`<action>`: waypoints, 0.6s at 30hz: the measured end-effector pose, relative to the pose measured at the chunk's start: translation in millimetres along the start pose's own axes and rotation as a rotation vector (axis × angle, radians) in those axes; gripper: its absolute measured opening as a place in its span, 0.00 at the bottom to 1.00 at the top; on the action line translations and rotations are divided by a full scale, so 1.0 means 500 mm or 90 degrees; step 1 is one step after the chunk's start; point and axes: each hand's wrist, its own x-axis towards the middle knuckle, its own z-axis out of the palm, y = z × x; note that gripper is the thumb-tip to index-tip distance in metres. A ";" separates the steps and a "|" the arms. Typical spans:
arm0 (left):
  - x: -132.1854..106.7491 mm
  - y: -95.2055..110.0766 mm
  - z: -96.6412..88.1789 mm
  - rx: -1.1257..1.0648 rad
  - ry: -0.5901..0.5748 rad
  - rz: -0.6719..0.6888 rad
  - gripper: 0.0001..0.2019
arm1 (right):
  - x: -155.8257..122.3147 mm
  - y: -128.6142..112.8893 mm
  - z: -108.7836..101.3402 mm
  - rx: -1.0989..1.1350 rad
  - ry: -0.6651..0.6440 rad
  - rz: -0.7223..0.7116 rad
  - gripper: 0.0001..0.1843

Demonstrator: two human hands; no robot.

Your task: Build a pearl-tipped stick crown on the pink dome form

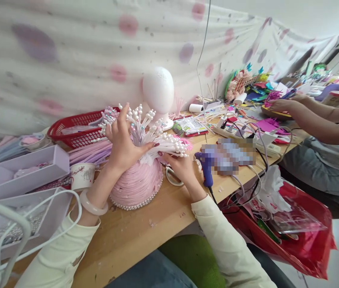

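A pink domed headpiece (137, 185) with wound cord and a beaded rim stands on the table before me. From its top fan out sprays of white pearl-tipped stems (139, 120). My left hand (124, 140) lies against the stems, fingers spread upward and thumb stretched across their base; it wears a pale bangle. On the right side, my right hand (179, 164) has its thumb against a low white beaded spray (171, 145), its fingers partly hidden below. Behind the headpiece rises a white foam head (158, 92). Scissors (173, 177) lie partly hidden beside my right hand.
To the left are a red basket (76, 138), grey trays (27, 172) and a paper cup (83, 176). A purple glue gun (207, 170) and power strip (247, 138) sit to the right. Another person's hands (286, 105) work farther right, above a red bin bag (304, 244).
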 end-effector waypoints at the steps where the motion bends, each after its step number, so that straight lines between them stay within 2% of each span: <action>1: -0.002 0.010 -0.007 0.041 -0.004 0.005 0.56 | 0.002 0.003 0.003 0.006 0.009 -0.013 0.12; 4: -0.017 0.037 -0.030 0.103 -0.012 0.031 0.50 | 0.008 0.012 0.012 -0.004 0.038 -0.046 0.12; 9: -0.077 0.060 -0.066 0.096 -0.006 0.092 0.47 | 0.009 0.020 0.020 -0.071 0.031 -0.016 0.11; 14: -0.142 0.051 -0.083 0.054 0.055 0.034 0.44 | 0.006 0.025 0.019 -0.200 0.043 -0.055 0.13; 16: -0.153 0.040 -0.084 0.051 0.092 0.021 0.41 | 0.007 0.026 0.019 -0.235 0.048 -0.070 0.13; 18: -0.150 0.029 -0.081 0.073 0.100 -0.030 0.39 | 0.008 0.025 0.020 -0.242 0.050 -0.093 0.13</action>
